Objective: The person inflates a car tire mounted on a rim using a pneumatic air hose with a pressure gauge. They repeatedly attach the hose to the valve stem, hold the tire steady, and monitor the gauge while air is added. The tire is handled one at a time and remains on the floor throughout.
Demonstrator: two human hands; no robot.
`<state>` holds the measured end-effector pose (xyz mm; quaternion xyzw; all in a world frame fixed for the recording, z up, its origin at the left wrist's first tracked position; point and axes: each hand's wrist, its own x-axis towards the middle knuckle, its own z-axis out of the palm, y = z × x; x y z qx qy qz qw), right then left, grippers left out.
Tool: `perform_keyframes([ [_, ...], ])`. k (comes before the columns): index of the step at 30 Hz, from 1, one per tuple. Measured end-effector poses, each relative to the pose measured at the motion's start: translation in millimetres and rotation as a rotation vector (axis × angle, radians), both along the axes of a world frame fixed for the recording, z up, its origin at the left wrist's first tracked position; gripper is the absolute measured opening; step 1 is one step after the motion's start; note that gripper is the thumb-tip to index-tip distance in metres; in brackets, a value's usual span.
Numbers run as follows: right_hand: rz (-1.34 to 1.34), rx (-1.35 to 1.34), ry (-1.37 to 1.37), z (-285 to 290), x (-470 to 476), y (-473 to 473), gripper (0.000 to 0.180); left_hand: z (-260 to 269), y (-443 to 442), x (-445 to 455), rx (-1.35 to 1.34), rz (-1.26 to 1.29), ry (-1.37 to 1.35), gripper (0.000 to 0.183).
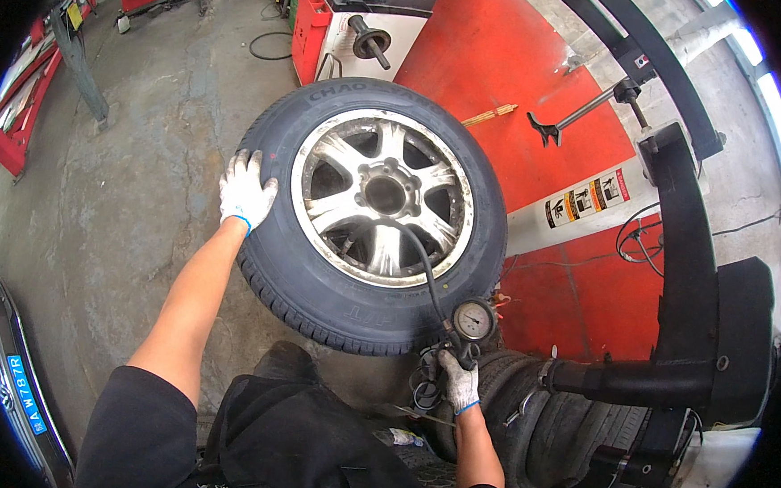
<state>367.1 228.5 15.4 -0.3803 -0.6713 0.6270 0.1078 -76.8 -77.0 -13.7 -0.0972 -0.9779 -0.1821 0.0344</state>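
Note:
A car tire [276,250] on a worn silver alloy wheel [384,254] lies face up before me. My left hand [246,187], in a white work glove, rests on the tire's left sidewall with the fingers spread. Below the tire's lower right edge, my gloved right hand [459,376] grips a tire inflator gun with a round dial gauge [474,319]. From the gun a black air hose [423,253] curves over the wheel to a metal chuck [348,243] at the lower left of the rim. Whether the chuck sits on the valve, I cannot tell.
On the right stands a black machine arm [685,248] beside a red panel [569,168]. Several used tires [541,414] stand at the lower right. Beyond the wheel is a wheel balancer with a threaded shaft [375,48]. A dark car's front [20,382] shows at lower left.

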Motion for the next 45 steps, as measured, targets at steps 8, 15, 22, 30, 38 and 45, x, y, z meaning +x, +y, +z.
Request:
perform_keyframes([
  [8,0.07,0.015,-0.012,5.3,-2.7,-1.4,0.018,-1.6,-0.1,-0.5,0.0,0.001,0.004,0.074],
  [15,0.047,-0.042,0.039,14.1,-5.7,-9.3,0.017,-1.9,-0.3,-0.5,-0.006,0.0,0.004,0.074],
  [22,0.026,-0.066,-0.007,13.4,-8.1,-9.2,0.018,-1.6,-0.3,-0.3,-0.01,-0.001,0.008,0.074],
  [30,0.061,-0.103,-0.01,28.5,-14.4,-14.8,0.018,-0.4,-0.3,0.3,-0.005,0.0,0.004,0.074],
  [38,0.054,-0.149,-0.025,25.0,-12.7,-12.6,0.018,-6.4,-1.1,-2.6,-0.004,-0.001,0.023,0.074],
  [45,0.037,-0.37,0.009,19.5,-10.2,-1.1,0.025,-10.0,-1.1,-3.3,-0.026,0.011,0.035,0.073],
])
